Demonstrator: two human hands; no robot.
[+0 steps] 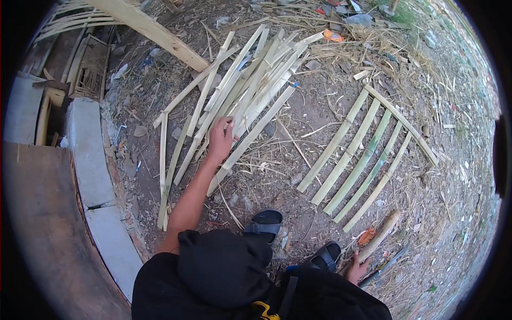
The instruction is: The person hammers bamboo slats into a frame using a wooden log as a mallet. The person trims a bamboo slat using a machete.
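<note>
A loose pile of split bamboo slats (253, 88) lies on the ground ahead of me. My left hand (220, 140) reaches into its near part, fingers curled on a bamboo slat; the slats partly hide the fingertips. Low on the right, my right hand (356, 268) is closed around the near end of a thick wooden stick (381, 234). Beside that hand lies a long, narrow blade (392, 263) with a dark handle. To the right, several bamboo slats (348, 154) lie side by side, spaced apart, their far ends meeting a slanted bamboo crosspiece (402, 124).
Grey concrete blocks (92, 152) edge the ground on the left, beside a brown board (45, 213). A wooden post (154, 32) slants in at the upper left. My sandalled feet (265, 221) stand between pile and row. Bamboo shavings and litter cover the dirt.
</note>
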